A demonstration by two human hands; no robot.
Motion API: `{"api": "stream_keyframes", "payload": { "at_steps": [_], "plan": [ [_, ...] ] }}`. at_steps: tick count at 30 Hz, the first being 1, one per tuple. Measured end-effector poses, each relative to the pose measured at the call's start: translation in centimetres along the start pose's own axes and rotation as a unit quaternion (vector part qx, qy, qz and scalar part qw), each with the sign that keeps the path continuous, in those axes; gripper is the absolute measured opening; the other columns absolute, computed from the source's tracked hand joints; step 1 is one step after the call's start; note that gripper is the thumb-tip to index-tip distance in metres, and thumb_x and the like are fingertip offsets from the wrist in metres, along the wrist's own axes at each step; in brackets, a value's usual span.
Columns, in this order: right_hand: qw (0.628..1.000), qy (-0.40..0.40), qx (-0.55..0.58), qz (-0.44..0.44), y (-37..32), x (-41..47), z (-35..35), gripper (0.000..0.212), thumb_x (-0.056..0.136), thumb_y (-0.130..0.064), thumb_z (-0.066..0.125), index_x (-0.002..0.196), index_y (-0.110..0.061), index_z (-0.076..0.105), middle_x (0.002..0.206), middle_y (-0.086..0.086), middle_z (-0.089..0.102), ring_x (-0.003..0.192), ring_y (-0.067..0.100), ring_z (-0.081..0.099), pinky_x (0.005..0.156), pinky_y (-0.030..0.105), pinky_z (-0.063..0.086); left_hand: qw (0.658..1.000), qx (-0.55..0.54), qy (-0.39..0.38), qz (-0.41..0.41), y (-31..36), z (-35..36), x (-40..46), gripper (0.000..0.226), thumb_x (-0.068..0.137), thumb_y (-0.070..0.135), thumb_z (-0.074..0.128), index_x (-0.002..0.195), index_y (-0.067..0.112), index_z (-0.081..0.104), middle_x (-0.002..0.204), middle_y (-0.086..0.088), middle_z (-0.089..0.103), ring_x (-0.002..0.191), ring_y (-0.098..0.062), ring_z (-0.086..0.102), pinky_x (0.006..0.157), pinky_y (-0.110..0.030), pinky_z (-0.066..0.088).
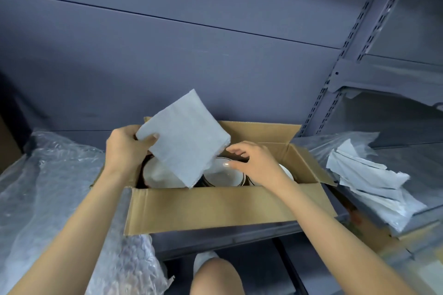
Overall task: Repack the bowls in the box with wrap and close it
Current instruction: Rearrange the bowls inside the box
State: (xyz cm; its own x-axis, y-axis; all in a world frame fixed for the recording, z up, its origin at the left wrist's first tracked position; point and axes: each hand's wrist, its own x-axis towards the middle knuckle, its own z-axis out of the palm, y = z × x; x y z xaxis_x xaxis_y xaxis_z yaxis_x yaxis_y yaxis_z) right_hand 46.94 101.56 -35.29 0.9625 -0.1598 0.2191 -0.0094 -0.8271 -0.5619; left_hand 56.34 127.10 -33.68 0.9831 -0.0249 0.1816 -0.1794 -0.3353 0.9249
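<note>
A left hand (124,148) pinches a white sheet (184,137) above bowls (223,173) in an open box (215,206); at 3 o'clock, the right hand (254,163) hovers relaxed, holding nothing.

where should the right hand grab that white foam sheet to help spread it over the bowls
Pinch the free right corner of the foam sheet, coming in from the right. The left hand already holds its left corner, the sheet hangs tilted over the bowls, and the right hand is open just beneath that edge.
</note>
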Motion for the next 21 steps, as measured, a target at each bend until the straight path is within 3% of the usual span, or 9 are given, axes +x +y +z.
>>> {"api": "stream_keyframes", "payload": {
  "at_steps": [7,10,14,21],
  "plan": [
    [0.980,-0.107,-0.115,0.122,4.0,3.8,1.4,0.047,0.083,-0.026,0.072,0.126,-0.012,0.060,0.124,0.005,0.062,0.112,0.020,0.058,0.094,0.030,0.045,0.999,-0.041,-0.011,-0.033,-1.9,-1.2,0.8,0.016,0.085,0.012,0.067,0.070,0.009,0.061,0.071,-0.001,0.062,0.068,-0.022,0.055,0.064,-0.029,0.045],
    [0.973,-0.126,-0.162,0.110,4.5,5.1,3.1,0.037,0.084,-0.023,0.069,0.118,-0.009,0.064,0.115,0.009,0.064,0.100,0.025,0.059,0.082,0.033,0.048,0.998,-0.041,-0.016,-0.048,-2.7,-1.2,1.4,0.010,0.084,0.012,0.068,0.076,0.008,0.065,0.077,-0.004,0.067,0.074,-0.027,0.059,0.073,-0.038,0.050],
    [0.969,-0.127,-0.191,0.089,4.9,6.3,4.3,0.044,0.084,-0.017,0.068,0.127,-0.010,0.058,0.122,0.008,0.054,0.107,0.027,0.056,0.085,0.036,0.048,0.996,-0.049,-0.028,-0.063,-3.2,-1.2,1.8,0.013,0.084,0.010,0.068,0.073,0.007,0.063,0.070,-0.006,0.063,0.068,-0.027,0.054,0.070,-0.036,0.047],
    [0.963,-0.116,-0.227,0.088,5.5,7.1,4.3,0.025,0.084,-0.017,0.070,0.108,-0.012,0.067,0.109,0.007,0.064,0.100,0.029,0.060,0.079,0.035,0.050,0.995,-0.061,-0.032,-0.066,-3.7,-1.1,2.5,0.016,0.084,0.011,0.070,0.074,0.001,0.062,0.072,-0.011,0.063,0.067,-0.027,0.054,0.068,-0.037,0.047]
  ]
}}
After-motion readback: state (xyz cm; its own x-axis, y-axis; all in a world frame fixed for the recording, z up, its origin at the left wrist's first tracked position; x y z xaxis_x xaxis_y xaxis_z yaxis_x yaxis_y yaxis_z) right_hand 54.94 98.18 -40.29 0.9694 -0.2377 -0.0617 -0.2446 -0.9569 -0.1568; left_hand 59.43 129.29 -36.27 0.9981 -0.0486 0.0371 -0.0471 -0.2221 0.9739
